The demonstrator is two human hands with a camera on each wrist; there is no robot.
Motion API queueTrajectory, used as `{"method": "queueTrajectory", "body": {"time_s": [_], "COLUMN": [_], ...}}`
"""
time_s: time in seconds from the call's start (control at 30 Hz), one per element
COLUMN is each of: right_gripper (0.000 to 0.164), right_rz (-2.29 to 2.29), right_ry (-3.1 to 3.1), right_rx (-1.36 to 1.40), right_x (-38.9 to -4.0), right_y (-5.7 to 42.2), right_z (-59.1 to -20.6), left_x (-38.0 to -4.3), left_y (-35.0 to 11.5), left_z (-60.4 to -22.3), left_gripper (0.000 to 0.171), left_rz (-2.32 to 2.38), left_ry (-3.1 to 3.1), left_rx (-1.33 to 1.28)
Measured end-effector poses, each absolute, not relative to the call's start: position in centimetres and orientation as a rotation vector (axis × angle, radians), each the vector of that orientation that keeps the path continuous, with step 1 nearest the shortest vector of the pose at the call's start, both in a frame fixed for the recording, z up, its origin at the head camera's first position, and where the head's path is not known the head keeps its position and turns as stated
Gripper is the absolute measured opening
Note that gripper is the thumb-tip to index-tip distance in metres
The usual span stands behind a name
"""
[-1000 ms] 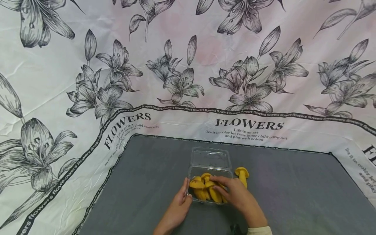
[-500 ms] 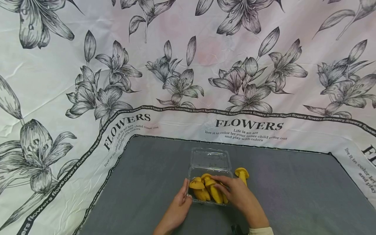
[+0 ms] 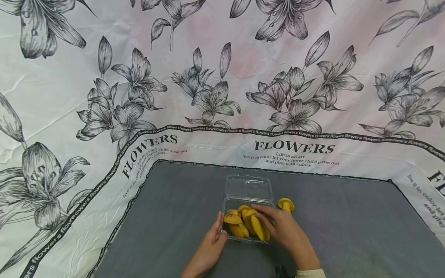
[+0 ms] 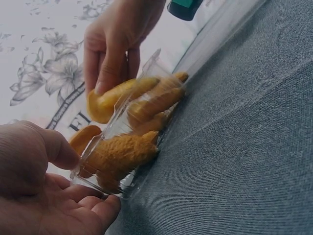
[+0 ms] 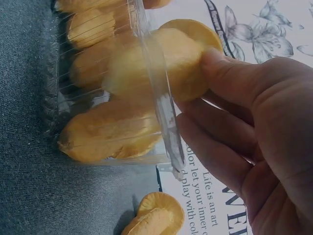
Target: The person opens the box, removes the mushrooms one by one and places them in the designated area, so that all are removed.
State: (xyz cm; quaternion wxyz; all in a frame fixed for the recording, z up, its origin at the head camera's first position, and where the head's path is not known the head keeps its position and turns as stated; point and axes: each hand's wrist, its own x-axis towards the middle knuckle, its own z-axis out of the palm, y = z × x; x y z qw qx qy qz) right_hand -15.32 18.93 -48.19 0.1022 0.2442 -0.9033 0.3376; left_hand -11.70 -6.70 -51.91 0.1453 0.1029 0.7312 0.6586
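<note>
A clear plastic clamshell box (image 3: 248, 188) stands with its hinged lid folded back, holding several yellow mushrooms (image 3: 237, 227). My left hand (image 3: 210, 241) grips the box's left side; in the left wrist view its thumb (image 4: 61, 149) lies at the rim and its fingers curl below the wall. With thumb and fingertips, my right hand (image 3: 286, 233) pinches a yellow mushroom (image 5: 181, 58) by its cap end. That mushroom slants into the right part of the box, its stem behind the clear wall in the right wrist view.
One loose mushroom (image 3: 286, 204) lies on the grey cloth (image 3: 347, 224) right of the box, partly hidden by the right hand. Behind the cloth's far edge rises a white flower-printed sheet (image 3: 295, 150). A dark object (image 3: 281, 271) shows beside the right wrist.
The mushroom under my right fingers has tilted, its cap end shifting up and left. The right hand has moved slightly right. The left hand and box stay put.
</note>
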Motion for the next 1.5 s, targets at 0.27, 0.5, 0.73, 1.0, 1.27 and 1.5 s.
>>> {"method": "queueTrajectory", "body": {"time_s": [0.27, 0.5, 0.73, 1.0, 1.27, 1.5], "right_gripper": [0.034, 0.034, 0.034, 0.034, 0.038, 0.04], "right_rz": [1.009, 0.935, 0.865, 0.842, 0.813, 0.841], "right_ry": [-2.64, -2.568, -2.444, -2.453, -2.388, -2.4], "right_rx": [0.67, 0.65, 0.666, 0.54, 0.502, 0.425], "right_x": [-15.2, -15.3, -15.4, -15.3, -15.3, -15.0], "right_y": [19.1, 19.5, 19.8, 20.6, 21.6, 22.7], "right_z": [-48.1, -47.9, -47.7, -47.4, -47.2, -46.7], "left_x": [-11.7, -11.7, -11.7, -11.7, -11.8, -11.7], "left_y": [-6.7, -6.7, -6.7, -6.5, -6.6, -6.6], "left_z": [-51.7, -51.8, -51.8, -51.9, -52.0, -51.9], "left_gripper": [0.069, 0.069, 0.069, 0.069, 0.069, 0.069], "left_rz": [1.907, 1.905, 1.925, 1.931, 1.905, 1.908], "left_ry": [2.091, 2.111, 2.091, 2.103, 2.116, 2.104], "left_rx": [0.297, 0.309, 0.332, 0.361, 0.333, 0.319]}}
